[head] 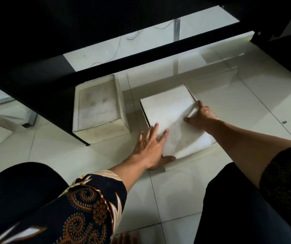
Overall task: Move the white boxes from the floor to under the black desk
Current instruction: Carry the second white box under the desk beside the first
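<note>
A flat white box [171,110] lies on the tiled floor in the middle of the view, just in front of the black desk [35,41]. My left hand [151,147] presses on its near left corner, fingers spread on the lid and thumb against the front side. My right hand [202,114] grips its right edge, fingers over the side. A second, dusty white box [97,104] stands to the left, tight against the desk's black side panel and partly under the desk top.
A black crossbar [158,57] of the desk runs diagonally above the boxes. Another pale box [216,76] sits further back under the desk. White cables [118,44] lie on the floor behind. My knees [18,191] fill the lower corners.
</note>
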Available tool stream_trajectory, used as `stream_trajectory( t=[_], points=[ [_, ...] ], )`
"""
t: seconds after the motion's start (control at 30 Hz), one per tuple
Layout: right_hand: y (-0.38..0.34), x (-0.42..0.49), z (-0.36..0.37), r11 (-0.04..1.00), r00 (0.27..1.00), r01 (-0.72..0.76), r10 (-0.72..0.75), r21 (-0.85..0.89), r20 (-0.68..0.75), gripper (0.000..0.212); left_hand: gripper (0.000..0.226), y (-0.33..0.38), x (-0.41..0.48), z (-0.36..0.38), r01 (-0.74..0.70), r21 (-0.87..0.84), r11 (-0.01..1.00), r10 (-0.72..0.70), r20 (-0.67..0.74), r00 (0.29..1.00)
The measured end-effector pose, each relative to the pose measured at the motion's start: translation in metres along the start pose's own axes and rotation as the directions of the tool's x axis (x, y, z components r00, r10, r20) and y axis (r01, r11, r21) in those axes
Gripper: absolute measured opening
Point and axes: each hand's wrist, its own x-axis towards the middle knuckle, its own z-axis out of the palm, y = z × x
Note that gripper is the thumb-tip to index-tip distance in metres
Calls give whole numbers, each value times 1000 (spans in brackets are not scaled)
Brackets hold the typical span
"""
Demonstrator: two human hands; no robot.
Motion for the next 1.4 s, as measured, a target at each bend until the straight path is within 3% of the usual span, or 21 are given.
stream_trajectory(
  t=[0.1,0.27,0.43,0.53,0.6,0.73,0.83,0.9,1.03,1.23,1.4],
  points=[
    [-6,1,-5,999,999,44,-45,26,20,89,115,7,6,6,-34,-13,999,34,70,997],
    [7,-7,-18,993,987,74,-87,97,137,112,115,11,6,23,18,-28,999,-16,58,998],
    [31,-21,3,971,967,-241,240,-3,90,117,105,13,8,28,26,26,999,-27,27,999],
    [24,-16,8,946,946,-303,314,-118,84,127,103,13,6,27,39,51,998,-40,21,999],
    [19,-12,9,941,939,-325,333,-93,86,128,103,11,8,24,49,57,997,-50,28,998],
    [9,-13,15,943,945,-326,327,65,-6,108,102,6,16,16,101,18,995,-102,72,992],
    [-3,-12,22,944,958,-260,278,205,-63,82,103,-6,25,8,152,8,988,-152,108,983],
    [-13,-13,26,944,966,-219,245,248,-81,77,103,-18,31,0,174,25,984,-176,129,976],
    [-35,-15,33,963,971,-234,238,134,-19,102,105,-44,43,-10,172,87,981,-185,178,966],
    [-60,-16,49,976,988,-144,132,165,80,142,107,-91,59,-26,149,164,975,-185,233,955],
    [-77,-14,58,997,994,-67,64,30,88,154,106,-121,70,-38,141,188,972,-182,220,958]
  ],
)
